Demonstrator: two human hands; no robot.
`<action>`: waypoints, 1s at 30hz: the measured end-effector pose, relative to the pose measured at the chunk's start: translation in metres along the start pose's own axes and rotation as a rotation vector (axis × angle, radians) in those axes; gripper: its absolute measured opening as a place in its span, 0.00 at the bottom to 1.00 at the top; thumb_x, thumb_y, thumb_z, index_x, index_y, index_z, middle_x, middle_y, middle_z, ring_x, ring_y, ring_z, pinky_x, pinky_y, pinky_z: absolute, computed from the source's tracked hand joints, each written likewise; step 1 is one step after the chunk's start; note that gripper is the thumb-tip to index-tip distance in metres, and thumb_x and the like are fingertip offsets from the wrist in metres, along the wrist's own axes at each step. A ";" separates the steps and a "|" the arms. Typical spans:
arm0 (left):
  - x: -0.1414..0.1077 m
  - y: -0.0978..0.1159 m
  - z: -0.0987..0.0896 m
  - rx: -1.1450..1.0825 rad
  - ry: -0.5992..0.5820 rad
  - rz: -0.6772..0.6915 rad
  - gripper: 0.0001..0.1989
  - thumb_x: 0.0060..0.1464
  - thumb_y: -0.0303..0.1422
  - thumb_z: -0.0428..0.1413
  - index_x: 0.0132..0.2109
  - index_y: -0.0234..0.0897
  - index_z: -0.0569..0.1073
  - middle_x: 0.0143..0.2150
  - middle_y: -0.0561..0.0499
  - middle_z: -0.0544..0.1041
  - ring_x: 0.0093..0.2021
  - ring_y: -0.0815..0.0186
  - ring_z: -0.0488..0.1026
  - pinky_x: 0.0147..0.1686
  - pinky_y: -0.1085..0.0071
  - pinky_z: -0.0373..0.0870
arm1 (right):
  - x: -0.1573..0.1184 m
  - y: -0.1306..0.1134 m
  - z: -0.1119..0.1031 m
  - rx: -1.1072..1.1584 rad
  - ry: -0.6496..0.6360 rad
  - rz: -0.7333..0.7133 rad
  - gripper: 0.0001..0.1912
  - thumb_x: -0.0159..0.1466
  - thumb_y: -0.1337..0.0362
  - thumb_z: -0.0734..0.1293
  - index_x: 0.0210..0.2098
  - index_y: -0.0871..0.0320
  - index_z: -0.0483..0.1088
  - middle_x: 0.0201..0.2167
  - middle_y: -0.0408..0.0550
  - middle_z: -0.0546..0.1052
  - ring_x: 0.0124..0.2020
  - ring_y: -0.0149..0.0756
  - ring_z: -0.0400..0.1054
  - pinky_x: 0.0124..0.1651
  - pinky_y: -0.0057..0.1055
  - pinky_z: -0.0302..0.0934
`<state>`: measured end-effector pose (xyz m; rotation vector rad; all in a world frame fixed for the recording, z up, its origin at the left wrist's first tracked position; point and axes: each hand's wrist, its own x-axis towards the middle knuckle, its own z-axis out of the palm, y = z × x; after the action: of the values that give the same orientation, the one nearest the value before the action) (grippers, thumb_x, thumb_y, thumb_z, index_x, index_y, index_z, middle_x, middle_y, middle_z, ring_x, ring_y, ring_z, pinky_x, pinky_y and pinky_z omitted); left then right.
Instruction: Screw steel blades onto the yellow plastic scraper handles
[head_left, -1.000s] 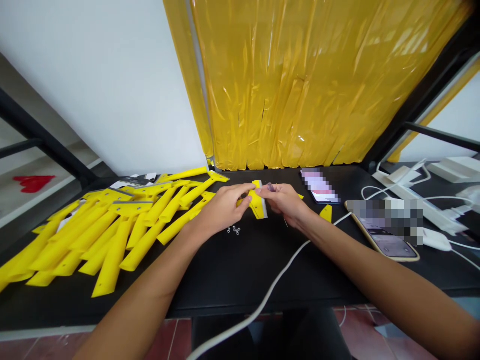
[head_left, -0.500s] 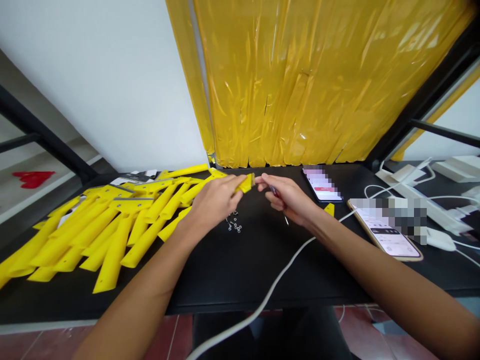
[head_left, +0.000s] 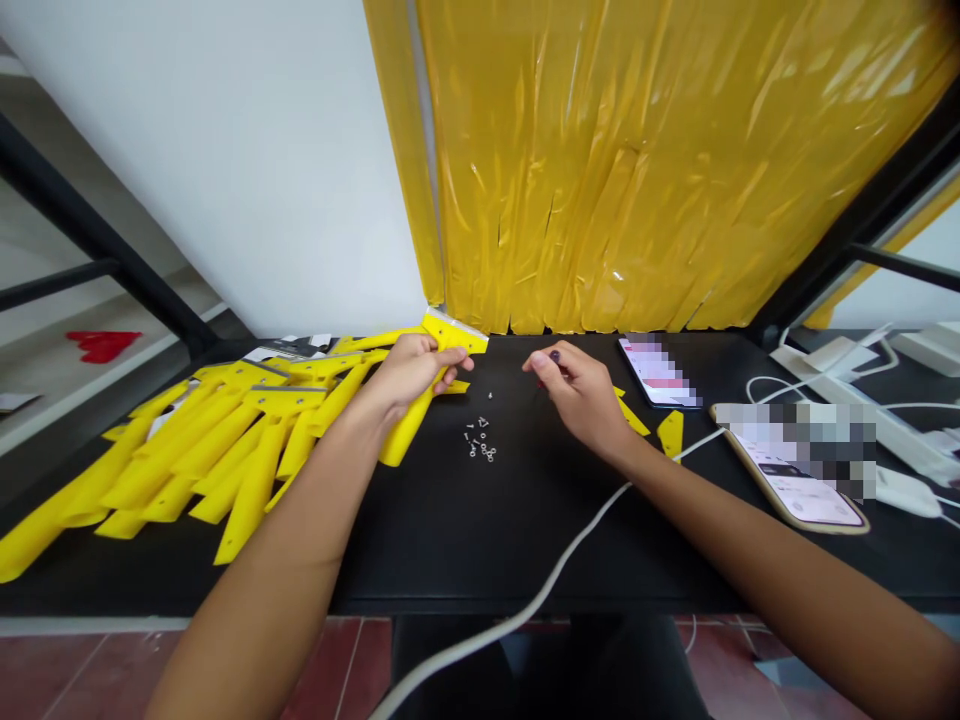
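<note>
My left hand [head_left: 427,370] is closed round a yellow scraper [head_left: 409,428], whose wide head with a metal edge points up and away. My right hand [head_left: 574,385] is closed on a small dark red screwdriver [head_left: 555,357], mostly hidden by the fingers, and is apart from the scraper. Small nuts and screws [head_left: 481,443] lie scattered on the black table [head_left: 525,540] between the hands. To the left, a pile of yellow scrapers [head_left: 247,440] spreads over the table. Flat yellow pieces [head_left: 671,434] lie just right of my right hand.
Two phones, one at the back [head_left: 660,370] and one nearer [head_left: 795,470], lie on the right. A white cable [head_left: 555,570] crosses the table under my right forearm. A power strip [head_left: 870,410] sits at the far right. Yellow film [head_left: 600,180] hangs behind.
The hands have moved apart. The scraper in my left hand has turned, so its head and handle now show. My right hand has drawn back from it, and the view has shifted slightly.
</note>
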<state>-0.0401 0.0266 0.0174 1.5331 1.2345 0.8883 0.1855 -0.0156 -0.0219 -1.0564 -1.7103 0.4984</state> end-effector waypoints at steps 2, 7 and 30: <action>0.000 0.001 -0.002 -0.010 0.015 -0.009 0.10 0.56 0.35 0.61 0.31 0.31 0.78 0.17 0.54 0.67 0.17 0.74 0.60 0.21 0.72 0.58 | 0.001 0.008 0.003 0.201 -0.028 0.135 0.18 0.67 0.48 0.64 0.37 0.57 0.73 0.32 0.47 0.73 0.28 0.32 0.69 0.32 0.33 0.65; -0.001 0.002 -0.002 -0.032 0.013 -0.010 0.10 0.56 0.34 0.60 0.31 0.32 0.78 0.17 0.53 0.68 0.17 0.74 0.60 0.21 0.72 0.59 | 0.002 0.019 0.010 0.364 -0.036 0.145 0.17 0.64 0.49 0.68 0.37 0.59 0.72 0.36 0.48 0.74 0.32 0.34 0.74 0.38 0.35 0.72; 0.007 -0.009 0.003 -0.303 -0.167 -0.137 0.09 0.56 0.28 0.58 0.31 0.23 0.78 0.17 0.49 0.68 0.16 0.75 0.61 0.16 0.77 0.53 | 0.011 0.010 -0.015 0.525 0.247 -0.014 0.10 0.68 0.55 0.66 0.37 0.55 0.72 0.32 0.45 0.75 0.33 0.34 0.76 0.40 0.35 0.72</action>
<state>-0.0381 0.0331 0.0083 1.2399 1.0196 0.7994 0.2022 -0.0036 -0.0171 -0.6901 -1.2705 0.7268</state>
